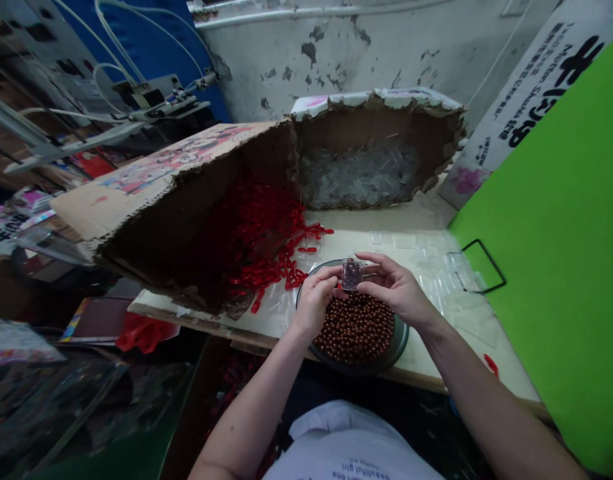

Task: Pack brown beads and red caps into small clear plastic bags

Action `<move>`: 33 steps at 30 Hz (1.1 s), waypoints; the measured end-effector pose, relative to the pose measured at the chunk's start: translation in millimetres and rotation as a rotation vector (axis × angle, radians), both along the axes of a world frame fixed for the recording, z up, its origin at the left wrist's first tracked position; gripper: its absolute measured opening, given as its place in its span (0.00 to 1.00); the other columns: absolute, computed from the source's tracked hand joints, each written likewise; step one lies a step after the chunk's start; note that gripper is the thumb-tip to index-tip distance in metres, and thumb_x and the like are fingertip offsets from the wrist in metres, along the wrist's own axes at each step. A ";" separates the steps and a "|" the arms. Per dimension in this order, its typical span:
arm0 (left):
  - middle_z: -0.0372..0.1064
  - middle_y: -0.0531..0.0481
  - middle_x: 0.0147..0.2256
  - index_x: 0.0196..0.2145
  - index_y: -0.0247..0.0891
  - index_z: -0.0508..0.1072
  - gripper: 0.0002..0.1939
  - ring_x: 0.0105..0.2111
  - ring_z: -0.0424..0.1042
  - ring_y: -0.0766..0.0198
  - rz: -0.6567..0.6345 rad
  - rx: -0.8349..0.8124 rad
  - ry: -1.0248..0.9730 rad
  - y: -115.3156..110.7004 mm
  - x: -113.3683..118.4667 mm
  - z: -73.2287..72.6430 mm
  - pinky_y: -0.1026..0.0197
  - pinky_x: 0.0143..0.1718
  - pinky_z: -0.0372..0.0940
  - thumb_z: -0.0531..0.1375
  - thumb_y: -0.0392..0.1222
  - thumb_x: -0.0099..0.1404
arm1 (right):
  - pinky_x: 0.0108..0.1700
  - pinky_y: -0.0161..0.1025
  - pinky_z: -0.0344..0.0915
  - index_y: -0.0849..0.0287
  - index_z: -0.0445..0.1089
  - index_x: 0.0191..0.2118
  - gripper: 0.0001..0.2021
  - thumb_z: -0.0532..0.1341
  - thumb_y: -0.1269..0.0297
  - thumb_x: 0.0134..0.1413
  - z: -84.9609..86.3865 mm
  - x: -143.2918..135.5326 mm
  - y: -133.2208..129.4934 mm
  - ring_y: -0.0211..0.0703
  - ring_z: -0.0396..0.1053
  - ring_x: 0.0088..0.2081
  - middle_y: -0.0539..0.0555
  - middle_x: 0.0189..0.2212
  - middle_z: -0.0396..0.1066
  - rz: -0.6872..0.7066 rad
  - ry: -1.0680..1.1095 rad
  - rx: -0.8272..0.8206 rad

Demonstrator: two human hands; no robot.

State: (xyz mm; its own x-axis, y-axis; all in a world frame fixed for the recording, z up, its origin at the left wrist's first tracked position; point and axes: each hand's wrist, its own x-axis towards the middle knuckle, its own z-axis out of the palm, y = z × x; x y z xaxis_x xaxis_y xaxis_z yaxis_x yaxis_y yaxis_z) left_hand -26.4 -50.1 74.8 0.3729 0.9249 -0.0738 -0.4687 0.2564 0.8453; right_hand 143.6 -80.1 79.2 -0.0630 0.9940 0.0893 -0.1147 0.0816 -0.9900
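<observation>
A small clear plastic box [353, 275] with dark brown beads inside is held up between my two hands. My left hand [317, 297] grips its left side, and a bit of red plastic [340, 287] shows by those fingertips. On the other side, the thumb and fingers of my right hand [392, 285] pinch the box. Just below is a dark round bowl [401, 337] full of shiny brown beads [356, 330]. Whether the box has a lid on I cannot tell.
Left of the bowl, a torn carton [151, 193] spills red plastic pieces [266, 227] onto the white tabletop [346, 230]. Behind, another cut carton [436, 127] holds clear plastic pieces [359, 177]. More clear boxes [451, 287] lie at right, beside a green panel [561, 233] with a black wire handle [491, 267].
</observation>
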 end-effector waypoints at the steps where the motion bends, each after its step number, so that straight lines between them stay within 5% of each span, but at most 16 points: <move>1: 0.74 0.47 0.37 0.36 0.36 0.79 0.11 0.32 0.69 0.65 -0.007 0.003 0.002 0.1 1.1 -1.1 0.65 0.30 0.65 0.61 0.39 0.54 | 0.46 0.40 0.69 0.48 0.68 0.52 0.23 0.67 0.68 0.48 -0.7 -0.1 0.1 0.38 0.73 0.39 0.49 0.39 0.74 -0.005 -0.003 -0.005; 11: 0.75 0.44 0.41 0.39 0.35 0.77 0.13 0.42 0.72 0.57 0.022 0.199 0.300 3.6 -1.1 -12.9 0.61 0.41 0.65 0.63 0.44 0.59 | 0.50 0.41 0.68 0.45 0.66 0.55 0.24 0.65 0.65 0.51 -20.2 -6.0 5.8 0.39 0.73 0.42 0.48 0.40 0.71 0.005 -0.049 -0.020; 15: 0.76 0.46 0.38 0.40 0.36 0.76 0.13 0.38 0.74 0.61 0.074 0.169 0.296 5.9 -5.8 -15.8 0.62 0.39 0.67 0.62 0.44 0.59 | 0.51 0.44 0.67 0.47 0.63 0.58 0.24 0.61 0.64 0.55 -53.0 9.5 17.5 0.42 0.72 0.43 0.51 0.43 0.71 -0.106 -0.386 0.040; 21: 0.76 0.45 0.40 0.44 0.37 0.73 0.15 0.40 0.75 0.59 0.071 0.097 0.206 9.3 -9.3 -18.2 0.62 0.38 0.69 0.63 0.41 0.58 | 0.50 0.46 0.65 0.55 0.72 0.46 0.14 0.59 0.70 0.53 -98.0 12.6 36.3 0.47 0.71 0.44 0.55 0.42 0.74 -0.054 -0.936 0.098; 27: 0.76 0.45 0.40 0.45 0.37 0.71 0.18 0.40 0.75 0.59 0.076 0.106 0.181 20.1 -26.7 -12.6 0.59 0.43 0.69 0.64 0.42 0.57 | 0.49 0.44 0.64 0.58 0.72 0.41 0.11 0.56 0.72 0.54 -107.4 1.2 53.2 0.47 0.70 0.43 0.57 0.40 0.73 -0.161 -0.987 0.054; 33: 0.76 0.41 0.39 0.46 0.34 0.70 0.22 0.39 0.76 0.56 0.004 -0.052 0.055 11.9 -28.1 -8.5 0.61 0.38 0.69 0.66 0.40 0.53 | 0.42 0.41 0.63 0.56 0.71 0.43 0.11 0.59 0.67 0.53 -108.8 -19.7 64.9 0.47 0.69 0.38 0.56 0.37 0.71 -0.153 -1.009 0.027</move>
State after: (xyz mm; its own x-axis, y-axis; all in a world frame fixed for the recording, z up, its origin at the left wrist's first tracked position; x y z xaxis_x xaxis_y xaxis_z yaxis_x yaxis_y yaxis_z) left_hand -54.5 -38.1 66.3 0.3634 0.9208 -0.1416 -0.4233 0.2986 0.8554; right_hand 123.9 -15.1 -29.6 0.0064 0.9961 0.0877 0.7854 0.0492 -0.6170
